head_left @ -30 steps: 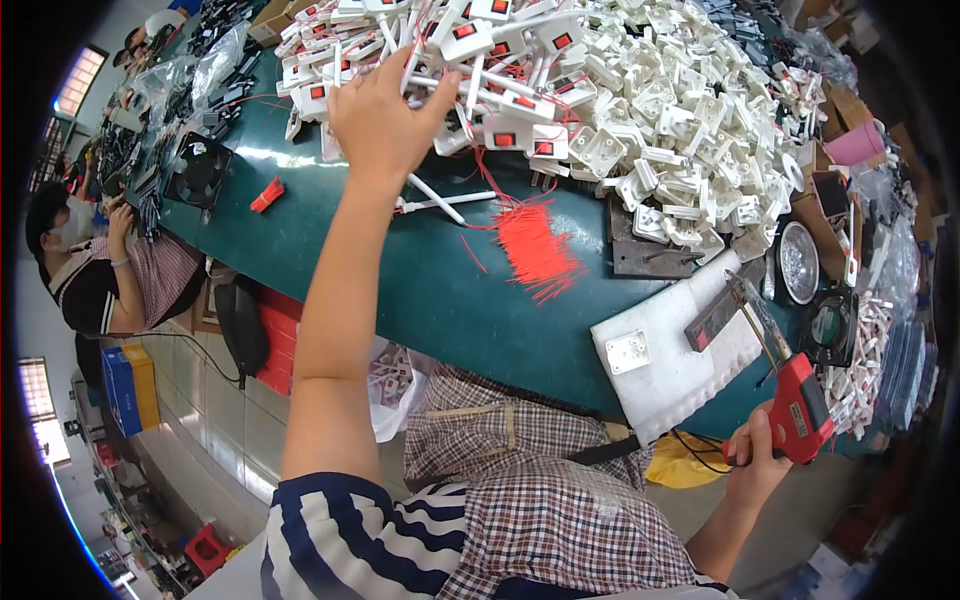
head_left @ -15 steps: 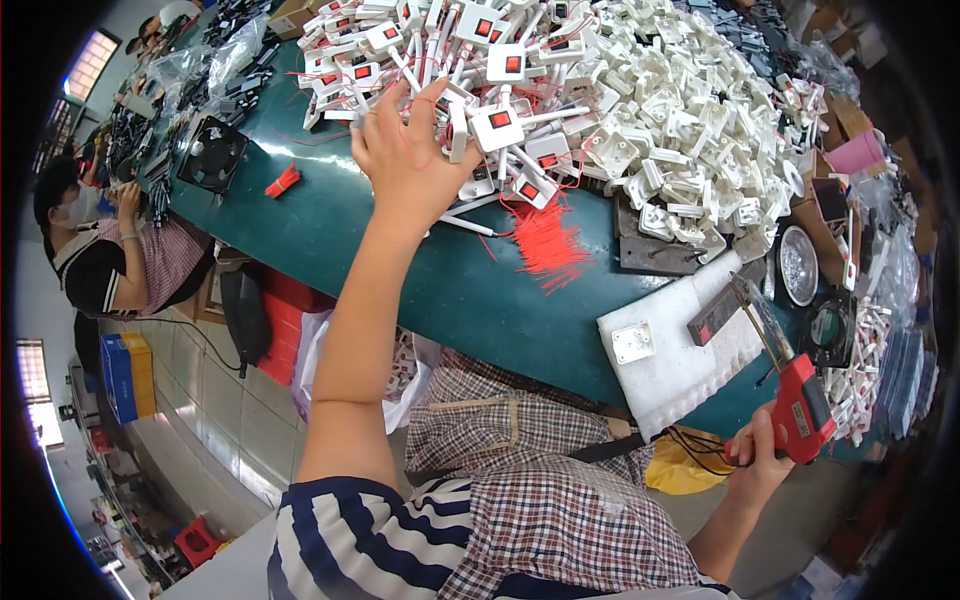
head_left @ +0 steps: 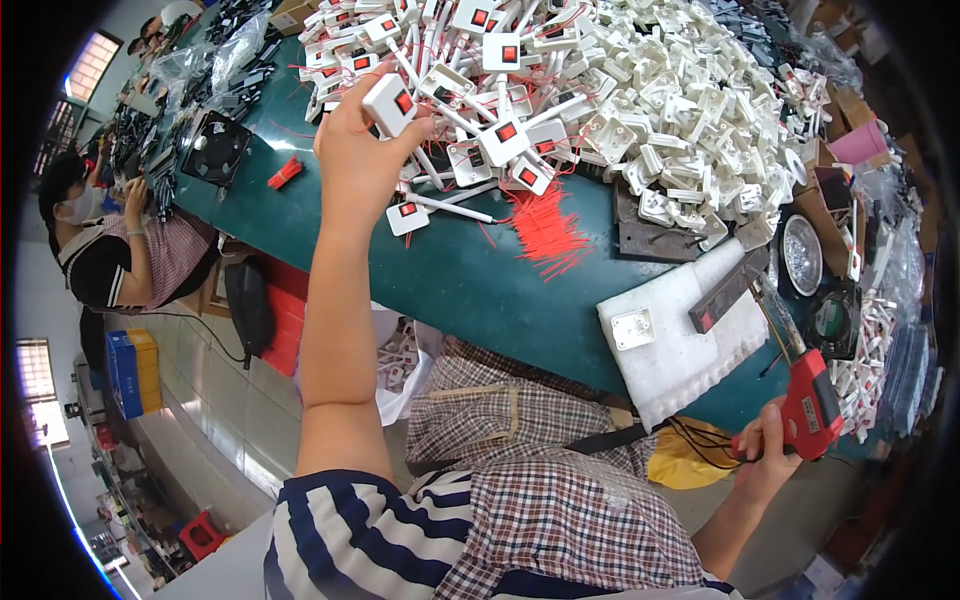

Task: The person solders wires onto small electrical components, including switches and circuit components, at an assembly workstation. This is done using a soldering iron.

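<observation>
My left hand (head_left: 358,150) is closed on a white switch box (head_left: 385,108) with a red rocker, at the left side of a heap of similar white switch boxes (head_left: 503,140) with white cables and red wires. Just below that hand, another switch box (head_left: 407,217) lies on the table with its cable pointing right. At the lower right, my right hand (head_left: 765,455) grips a red soldering gun (head_left: 812,410), its metal tip pointing up and away. Beside the tip, a dark bar (head_left: 728,292) and a small white cover (head_left: 632,328) rest on a white foam pad (head_left: 665,365).
A large pile of white plastic housings (head_left: 690,130) covers the far right of the green table (head_left: 440,270). Cut red wires (head_left: 547,232) lie near the middle. A metal bowl (head_left: 801,255) and a black fan (head_left: 218,148) stand at the sides. A co-worker (head_left: 125,235) sits at left.
My left hand has drawn left and toward me from the heap, and a switch box now shows in its fingers. Some heap pieces have shifted. The right hand has barely moved.
</observation>
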